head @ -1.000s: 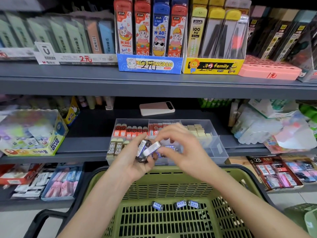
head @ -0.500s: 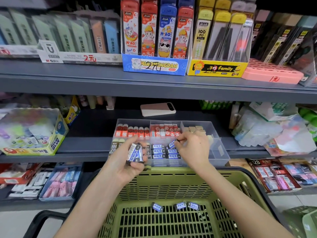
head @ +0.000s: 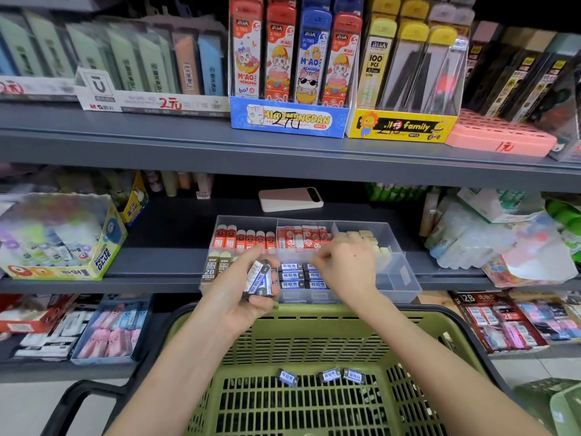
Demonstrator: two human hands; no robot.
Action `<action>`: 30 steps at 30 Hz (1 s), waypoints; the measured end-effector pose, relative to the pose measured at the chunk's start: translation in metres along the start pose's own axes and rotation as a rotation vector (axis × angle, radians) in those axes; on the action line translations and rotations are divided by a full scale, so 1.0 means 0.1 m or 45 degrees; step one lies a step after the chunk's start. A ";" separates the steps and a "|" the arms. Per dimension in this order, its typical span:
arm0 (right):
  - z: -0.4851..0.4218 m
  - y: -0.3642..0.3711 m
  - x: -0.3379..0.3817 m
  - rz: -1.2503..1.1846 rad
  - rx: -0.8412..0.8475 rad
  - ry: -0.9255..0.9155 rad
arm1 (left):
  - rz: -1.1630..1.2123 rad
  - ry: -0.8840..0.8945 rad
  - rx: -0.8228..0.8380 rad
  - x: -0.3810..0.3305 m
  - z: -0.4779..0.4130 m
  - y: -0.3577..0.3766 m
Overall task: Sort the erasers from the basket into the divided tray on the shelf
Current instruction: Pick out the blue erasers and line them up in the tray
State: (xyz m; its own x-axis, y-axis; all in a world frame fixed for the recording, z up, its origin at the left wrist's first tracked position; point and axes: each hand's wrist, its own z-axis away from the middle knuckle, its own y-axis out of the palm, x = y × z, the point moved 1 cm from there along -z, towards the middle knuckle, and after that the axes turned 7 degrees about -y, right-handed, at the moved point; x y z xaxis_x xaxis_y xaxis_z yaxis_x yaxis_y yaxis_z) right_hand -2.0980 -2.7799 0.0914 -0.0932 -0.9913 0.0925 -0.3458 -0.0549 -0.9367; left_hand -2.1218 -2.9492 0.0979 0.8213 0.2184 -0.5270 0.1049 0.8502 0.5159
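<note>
Head view
Left hand (head: 251, 294): closed around a small stack of blue-and-white erasers (head: 259, 278), held just in front of the tray's near edge, above the basket's far rim.
Right hand (head: 345, 265): palm down inside the divided tray (head: 405, 278), over the middle front compartment; fingers (head: 320, 258) curled, blurred; cannot tell whether they pinch anything.
Tray contents: red-sleeved erasers in the two rear left compartments, beige blocks rear right, brown 2B erasers front left, blue-and-white rows in the middle front, partly under the right hand.
Tray position: on the middle shelf (head: 163, 265), near its front edge.
Basket (head: 314, 328): green, slatted, below the tray; three loose erasers (head: 328, 374) lie on its floor, in a row.
Phone (head: 290, 199): flat on the shelf behind the tray.
</note>
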 end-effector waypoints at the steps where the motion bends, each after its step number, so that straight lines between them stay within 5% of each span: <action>1: 0.02 -0.05 0.03 -0.300 0.004 -0.008 | -0.015 0.003 -0.003 0.01 0.01 0.02; 4: 0.15 -0.22 0.21 -1.047 0.044 -0.102 | -0.010 0.012 -0.014 0.01 0.05 0.08; 9: 0.27 -0.37 0.42 -0.839 -0.037 -0.342 | 0.028 0.055 -0.062 0.06 0.06 0.16; 16: 0.20 -0.40 0.14 -1.568 0.004 0.085 | 0.026 0.087 -0.014 0.00 0.12 0.05; 19: 0.10 -0.30 -0.02 -1.351 0.030 0.282 | 0.036 0.171 -0.063 -0.06 0.19 -0.09; 25: 0.04 0.01 0.05 -0.867 0.282 0.285 | 0.043 0.298 -0.050 -0.17 0.30 -0.29; 30: 0.04 0.09 0.10 -0.912 0.425 0.312 | -0.040 0.350 -0.051 -0.22 0.28 -0.32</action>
State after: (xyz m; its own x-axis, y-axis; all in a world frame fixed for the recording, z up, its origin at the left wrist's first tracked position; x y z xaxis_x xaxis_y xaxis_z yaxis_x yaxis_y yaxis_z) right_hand -2.0981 -2.7913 0.0821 -0.1699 -0.6509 0.7399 -0.1072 -0.7342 -0.6704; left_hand -2.1270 -2.9945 0.1119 0.6345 0.3087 -0.7086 0.1010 0.8758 0.4719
